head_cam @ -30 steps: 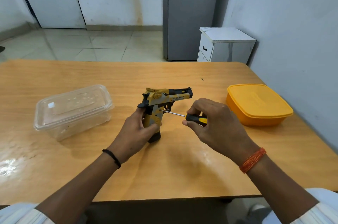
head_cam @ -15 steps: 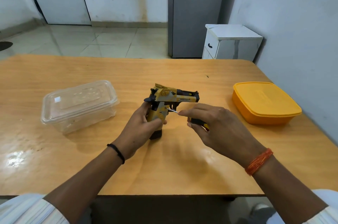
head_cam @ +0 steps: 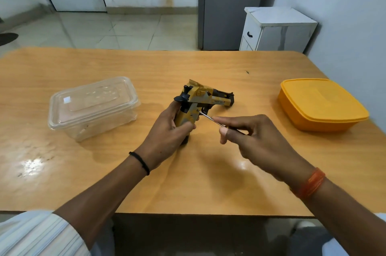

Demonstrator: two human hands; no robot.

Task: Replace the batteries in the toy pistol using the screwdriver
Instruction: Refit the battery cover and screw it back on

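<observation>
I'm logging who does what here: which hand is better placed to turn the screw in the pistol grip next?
The right hand: it holds the screwdriver, whose tip sits at the pistol grip. The left hand grips the pistol.

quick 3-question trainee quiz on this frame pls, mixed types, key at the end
1. True or false: the left hand grips the toy pistol by its handle.
2. Where does the screwdriver tip sit? A) on the pistol's grip B) in the clear container C) on the table
3. Fill in: the right hand holds the screwdriver; the lidded box to its right is ____.

Key: 1 true; 2 A; 3 orange
</observation>
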